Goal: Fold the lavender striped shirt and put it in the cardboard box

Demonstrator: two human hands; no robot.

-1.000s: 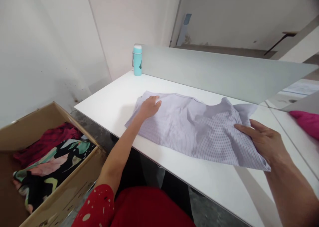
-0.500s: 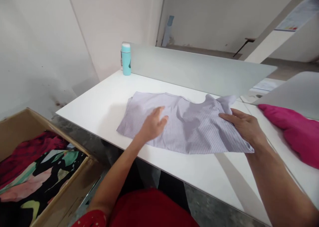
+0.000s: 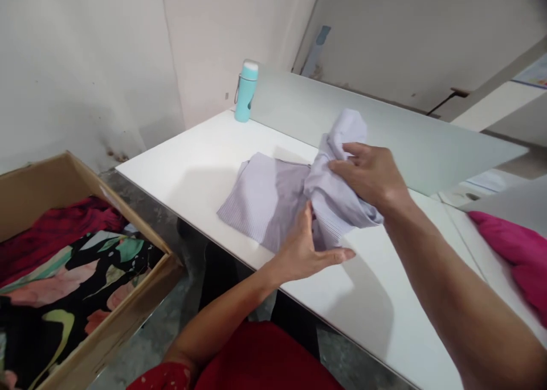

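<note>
A pale lilac striped shirt [image 3: 267,199] rests on the white table, its left part flat and its right part lifted and folding over. My right hand [image 3: 370,170] pinches the raised end between thumb and fingers, above the tabletop. At the fold's front edge is my left hand [image 3: 305,250], thumb and fingers spread apart; some of its fingertips are hidden by the cloth, against which it rests.
A turquoise bottle [image 3: 247,90] stands at the table's back left corner, beside a low frosted panel [image 3: 290,102]. Bright pink cloth [image 3: 513,253] lies at the right. On the left, a cardboard box [image 3: 141,287] holds patterned clothes [image 3: 72,281].
My right hand has raised the shirt's right end and brought it leftward over the rest. My left hand has moved right to the fold. The view has shifted somewhat.
</note>
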